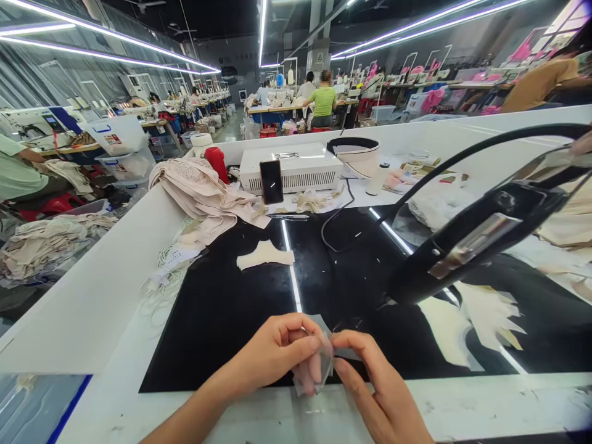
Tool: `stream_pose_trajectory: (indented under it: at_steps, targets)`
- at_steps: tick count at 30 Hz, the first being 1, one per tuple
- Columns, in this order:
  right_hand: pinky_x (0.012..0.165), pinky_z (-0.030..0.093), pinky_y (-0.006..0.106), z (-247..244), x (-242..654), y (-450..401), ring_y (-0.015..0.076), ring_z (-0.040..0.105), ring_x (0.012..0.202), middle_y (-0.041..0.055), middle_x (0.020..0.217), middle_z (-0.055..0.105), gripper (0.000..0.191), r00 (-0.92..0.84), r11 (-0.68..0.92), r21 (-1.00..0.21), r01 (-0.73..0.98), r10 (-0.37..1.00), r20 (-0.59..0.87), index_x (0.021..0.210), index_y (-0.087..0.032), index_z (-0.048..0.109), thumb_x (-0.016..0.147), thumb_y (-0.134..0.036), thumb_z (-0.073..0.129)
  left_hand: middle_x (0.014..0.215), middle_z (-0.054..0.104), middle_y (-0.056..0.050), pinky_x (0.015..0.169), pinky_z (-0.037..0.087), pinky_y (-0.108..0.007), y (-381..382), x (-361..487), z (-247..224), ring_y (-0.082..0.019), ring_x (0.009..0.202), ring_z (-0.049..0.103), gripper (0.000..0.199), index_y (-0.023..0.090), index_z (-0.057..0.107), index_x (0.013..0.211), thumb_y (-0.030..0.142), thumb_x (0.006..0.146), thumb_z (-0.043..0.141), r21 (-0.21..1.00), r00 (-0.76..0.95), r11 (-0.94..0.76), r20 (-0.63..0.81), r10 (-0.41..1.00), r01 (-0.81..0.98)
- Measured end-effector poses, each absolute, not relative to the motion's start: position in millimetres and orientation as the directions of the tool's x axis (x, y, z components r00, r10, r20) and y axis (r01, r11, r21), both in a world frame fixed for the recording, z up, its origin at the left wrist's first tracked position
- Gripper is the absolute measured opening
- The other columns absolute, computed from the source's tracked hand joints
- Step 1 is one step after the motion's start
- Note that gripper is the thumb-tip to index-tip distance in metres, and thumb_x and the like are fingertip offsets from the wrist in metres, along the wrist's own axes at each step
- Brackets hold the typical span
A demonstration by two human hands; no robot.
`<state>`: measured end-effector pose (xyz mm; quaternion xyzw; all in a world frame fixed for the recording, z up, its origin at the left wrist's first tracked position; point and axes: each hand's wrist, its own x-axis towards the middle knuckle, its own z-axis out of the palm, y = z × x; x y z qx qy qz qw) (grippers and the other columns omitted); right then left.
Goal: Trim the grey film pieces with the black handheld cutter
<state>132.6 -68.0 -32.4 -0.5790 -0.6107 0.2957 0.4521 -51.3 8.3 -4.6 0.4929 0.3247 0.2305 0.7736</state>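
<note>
Just over the front edge of a glossy black board (240,308), my two hands meet at a small translucent plastic piece (326,351). My left hand (282,351) has its fingers curled and closed on the piece. From the other side, the thumb and index finger of my right hand (374,382) pinch its edge. A cream fabric cutout (266,254) lies flat on the board beyond my left hand. More pale cutouts (448,333) are spread to the right, partly overlapping. Above them hangs a black handheld tool (462,246) with its narrow tip pointing down at the board.
Behind the board stand a white vented box (291,166) and an upright phone (271,182). Printed beige fabric (203,191) is heaped at the left, with tangled white cord (161,283) below. A black cable (337,246) crosses the board. Several people work at distant tables.
</note>
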Motion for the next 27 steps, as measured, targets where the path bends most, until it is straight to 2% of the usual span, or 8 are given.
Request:
stream_pose_trajectory:
  at_steps: [2, 5, 9, 12, 14, 18, 23, 27]
  targets:
    - [0.060, 0.056, 0.022, -34, 137, -63, 0.0178, 0.069, 0.074, 0.0020, 0.086, 0.071, 0.025, 0.072, 0.144, -0.871, 0.469, 0.977, 0.200, 0.094, -0.026, 0.067, 0.103, -0.044, 0.052, 0.065, 0.067, 0.001, 0.053, 0.051, -0.021, 10, -50, -6, -0.010, 0.049, 0.062, 0.035, 0.016, 0.064, 0.097, 0.051, 0.095, 0.068, 0.923, 0.651, 0.384, -0.287, 0.702, -0.007]
    - [0.063, 0.056, 0.023, -36, 144, -55, 0.0179, 0.066, 0.070, 0.0019, 0.079, 0.069, 0.025, 0.051, 0.186, -0.838, 0.513, 0.968, 0.246, 0.087, -0.025, 0.069, 0.101, -0.042, 0.057, 0.068, 0.067, 0.001, 0.051, 0.049, -0.020, 11, -47, -10, -0.009, 0.048, 0.060, 0.033, 0.016, 0.063, 0.101, 0.047, 0.093, 0.069, 0.938, 0.586, 0.345, -0.293, 0.755, 0.025]
    - [0.066, 0.056, 0.025, -44, 149, -47, 0.0177, 0.068, 0.071, 0.0028, 0.085, 0.072, 0.021, 0.042, 0.226, -0.783, 0.579, 0.951, 0.305, 0.093, -0.026, 0.071, 0.103, -0.039, 0.057, 0.077, 0.067, 0.003, 0.050, 0.044, -0.020, 11, -45, -14, -0.009, 0.051, 0.059, 0.028, 0.019, 0.060, 0.111, 0.034, 0.089, 0.069, 0.961, 0.466, 0.264, -0.274, 0.841, 0.088]
    - [0.073, 0.058, 0.028, -50, 150, -42, 0.0196, 0.073, 0.083, 0.0044, 0.095, 0.074, 0.021, -0.005, 0.280, -0.716, 0.640, 0.933, 0.360, 0.102, -0.027, 0.071, 0.106, -0.035, 0.052, 0.077, 0.063, 0.005, 0.055, 0.045, -0.022, 10, -45, -13, -0.011, 0.057, 0.057, 0.025, 0.023, 0.060, 0.114, 0.032, 0.091, 0.064, 0.955, 0.381, 0.150, -0.241, 0.892, 0.254]
    - [0.075, 0.058, 0.030, -52, 150, -40, 0.0204, 0.073, 0.085, 0.0051, 0.096, 0.075, 0.023, -0.036, 0.314, -0.641, 0.700, 0.913, 0.407, 0.107, -0.027, 0.071, 0.107, -0.034, 0.049, 0.075, 0.064, 0.006, 0.058, 0.041, -0.023, 8, -47, -14, -0.012, 0.060, 0.056, 0.019, 0.025, 0.060, 0.112, 0.030, 0.094, 0.061, 0.896, 0.348, 0.002, -0.174, 0.921, 0.443]
    - [0.073, 0.057, 0.031, -51, 150, -36, 0.0201, 0.072, 0.082, 0.0048, 0.093, 0.075, 0.025, -0.113, 0.373, -0.479, 0.794, 0.866, 0.487, 0.107, -0.023, 0.071, 0.108, -0.031, 0.047, 0.073, 0.065, 0.005, 0.058, 0.033, -0.026, 5, -47, -19, -0.013, 0.059, 0.056, 0.006, 0.024, 0.060, 0.097, 0.027, 0.099, 0.055, 0.647, 0.384, -0.269, -0.040, 0.922, 0.713]
    - [0.074, 0.054, 0.034, -51, 149, -35, 0.0202, 0.067, 0.079, 0.0057, 0.091, 0.073, 0.027, -0.168, 0.395, -0.425, 0.815, 0.862, 0.479, 0.107, -0.020, 0.071, 0.109, -0.026, 0.045, 0.079, 0.069, 0.001, 0.061, 0.033, -0.028, 3, -47, -28, -0.016, 0.067, 0.064, 0.019, 0.022, 0.061, 0.089, 0.025, 0.104, 0.052, 0.413, 0.493, -0.464, 0.040, 0.869, 0.784]
    - [0.073, 0.050, 0.036, -54, 147, -35, 0.0201, 0.064, 0.075, 0.0052, 0.089, 0.072, 0.025, -0.190, 0.392, -0.430, 0.813, 0.878, 0.439, 0.105, -0.019, 0.071, 0.108, -0.022, 0.046, 0.081, 0.069, 0.001, 0.060, 0.033, -0.029, 3, -47, -30, -0.017, 0.067, 0.064, 0.019, 0.021, 0.061, 0.090, 0.025, 0.105, 0.050, 0.353, 0.520, -0.497, 0.033, 0.853, 0.793]
